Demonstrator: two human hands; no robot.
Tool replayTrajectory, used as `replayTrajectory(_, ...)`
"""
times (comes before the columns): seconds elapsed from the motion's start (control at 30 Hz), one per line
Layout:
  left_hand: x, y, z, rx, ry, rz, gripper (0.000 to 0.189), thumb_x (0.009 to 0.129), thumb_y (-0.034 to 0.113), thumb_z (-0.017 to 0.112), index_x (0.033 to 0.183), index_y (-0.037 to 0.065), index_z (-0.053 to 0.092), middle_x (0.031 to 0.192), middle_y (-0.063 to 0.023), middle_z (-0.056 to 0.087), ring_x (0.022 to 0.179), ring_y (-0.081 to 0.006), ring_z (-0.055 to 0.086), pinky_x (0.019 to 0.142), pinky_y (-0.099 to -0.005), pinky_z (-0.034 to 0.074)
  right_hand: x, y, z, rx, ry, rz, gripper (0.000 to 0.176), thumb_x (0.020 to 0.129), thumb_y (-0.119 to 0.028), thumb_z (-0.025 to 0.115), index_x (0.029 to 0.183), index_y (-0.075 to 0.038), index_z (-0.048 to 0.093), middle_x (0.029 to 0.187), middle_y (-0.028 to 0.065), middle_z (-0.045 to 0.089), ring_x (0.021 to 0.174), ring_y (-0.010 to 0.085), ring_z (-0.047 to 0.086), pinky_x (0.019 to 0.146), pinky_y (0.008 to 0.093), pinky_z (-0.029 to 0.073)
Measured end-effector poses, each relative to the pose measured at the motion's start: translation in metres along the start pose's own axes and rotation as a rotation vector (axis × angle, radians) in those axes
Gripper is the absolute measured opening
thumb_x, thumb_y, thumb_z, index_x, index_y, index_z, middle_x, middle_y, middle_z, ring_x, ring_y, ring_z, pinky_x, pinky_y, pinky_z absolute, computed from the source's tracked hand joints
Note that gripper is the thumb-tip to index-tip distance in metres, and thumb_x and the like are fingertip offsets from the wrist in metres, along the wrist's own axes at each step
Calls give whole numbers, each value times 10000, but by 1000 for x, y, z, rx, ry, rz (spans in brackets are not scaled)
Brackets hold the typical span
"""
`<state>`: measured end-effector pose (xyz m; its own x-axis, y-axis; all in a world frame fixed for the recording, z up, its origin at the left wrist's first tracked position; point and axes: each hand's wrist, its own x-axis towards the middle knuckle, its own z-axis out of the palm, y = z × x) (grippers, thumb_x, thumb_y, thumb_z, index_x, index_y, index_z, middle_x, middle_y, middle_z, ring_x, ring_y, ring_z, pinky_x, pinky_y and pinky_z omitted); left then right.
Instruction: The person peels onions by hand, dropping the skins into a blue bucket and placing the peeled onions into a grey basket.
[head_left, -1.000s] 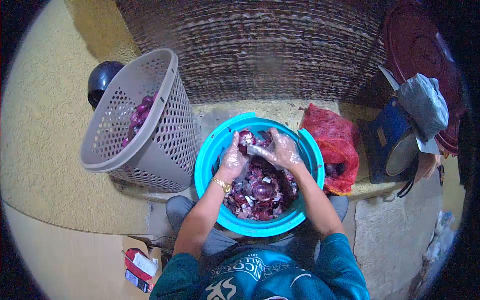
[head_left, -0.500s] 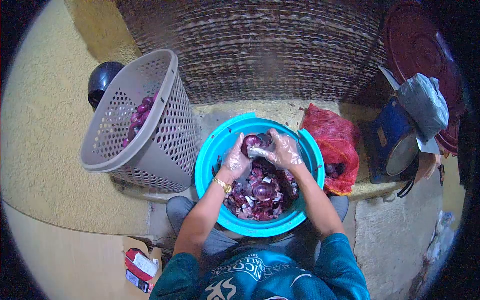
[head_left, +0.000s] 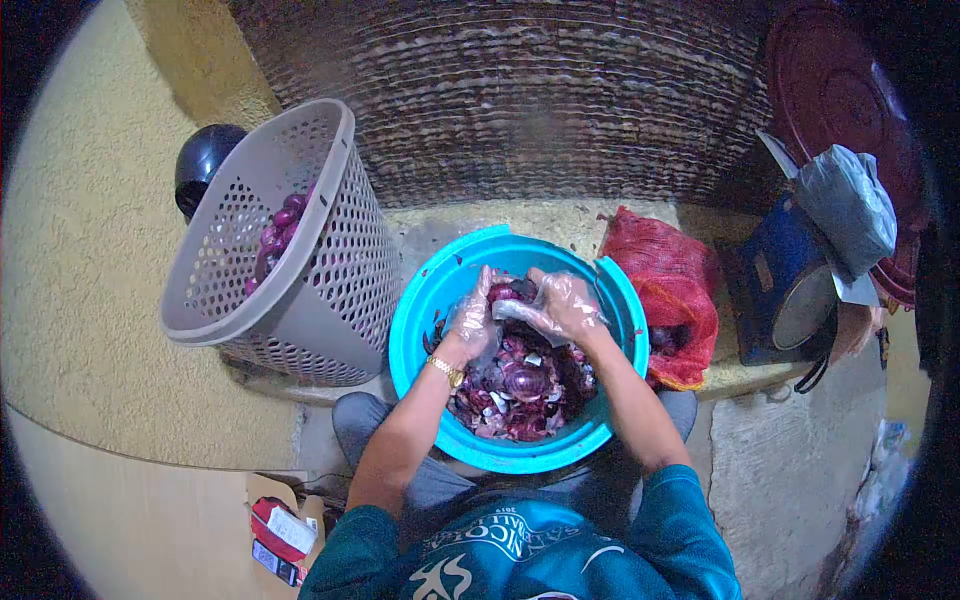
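Note:
Both my hands wear clear plastic gloves and are over the far half of a turquoise basin (head_left: 418, 400). Between them is a red onion (head_left: 507, 291). My left hand (head_left: 474, 318) grips its left side, and my right hand (head_left: 562, 308) closes on it from the right, thumb pointing toward the left hand. Below, in the basin, another red onion (head_left: 526, 380) lies on a heap of loose purple onion skins (head_left: 500, 418) with some whitish bits. A gold watch (head_left: 446, 370) circles my left wrist.
On the left, a tall grey perforated basket (head_left: 345, 270) holds several red onions (head_left: 280, 240). Right of the basin lies a red mesh sack (head_left: 660, 270) with onions at its mouth. Further right stands a blue scale (head_left: 785, 280) with a plastic-wrapped bundle (head_left: 848, 212).
The onion between my hands has turned and now shows less of itself. My right hand has shifted slightly left, its fingers closer over the onion.

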<state>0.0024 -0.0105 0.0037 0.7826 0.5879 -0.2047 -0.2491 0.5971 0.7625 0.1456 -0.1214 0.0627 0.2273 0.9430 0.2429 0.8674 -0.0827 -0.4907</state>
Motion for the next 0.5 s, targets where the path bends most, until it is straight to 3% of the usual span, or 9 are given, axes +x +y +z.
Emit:
replayTrajectory(0.33, -4, 2, 5, 96, 16, 56, 529, 920, 586, 493, 1070, 98, 631, 1148, -52, 596, 1054, -190, 555, 941, -385, 432, 1, 4, 4, 35, 46, -55, 522, 821, -578, 605, 836, -56, 597, 673, 227, 606, 676, 425, 609, 608, 508, 448)
replayTrajectory(0.43, -3, 2, 0, 31, 16, -1, 508, 926, 538, 517, 1122, 78, 607, 1136, -77, 623, 1073, -219, 567, 999, -404, 415, 2, 8, 6, -59, -42, -13, 503, 846, -557, 569, 876, -58, 619, 741, 216, 643, 748, 416, 637, 677, 509, 485)
replayTrajectory(0.5, -3, 1, 0, 31, 12, 5, 492, 933, 526, 512, 1112, 79, 612, 1120, -76, 629, 1056, -217, 575, 988, -399, 421, 2, 15, 14, -50, 84, -116, 476, 853, -521, 576, 823, -47, 604, 683, 234, 605, 702, 421, 611, 627, 516, 456)
